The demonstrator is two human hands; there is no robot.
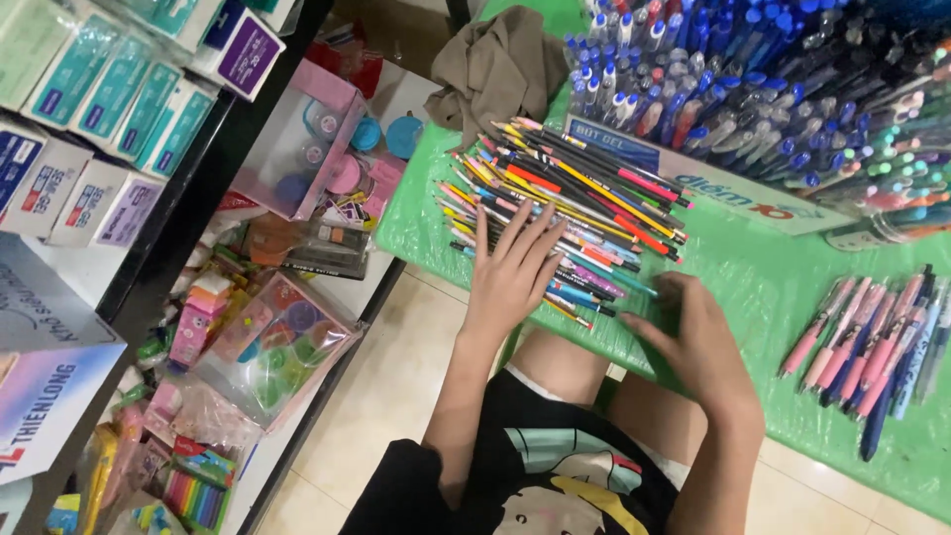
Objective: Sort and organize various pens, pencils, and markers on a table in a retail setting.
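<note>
A big pile of coloured pencils and pens (584,193) lies on a green plastic-covered table (753,267). My left hand (510,267) rests flat with fingers spread on the near left part of that pile. My right hand (693,337) lies palm down on the green cover just right of the pile's near end, fingers pointing left toward the pens; it holds nothing that I can see.
A row of pink and blue pens (877,342) lies at the right. Several boxes packed with upright pens (753,89) stand at the back. A beige cloth (495,64) sits at the table's far corner. Shelves with stationery boxes (109,109) and toy packs (272,342) line the left.
</note>
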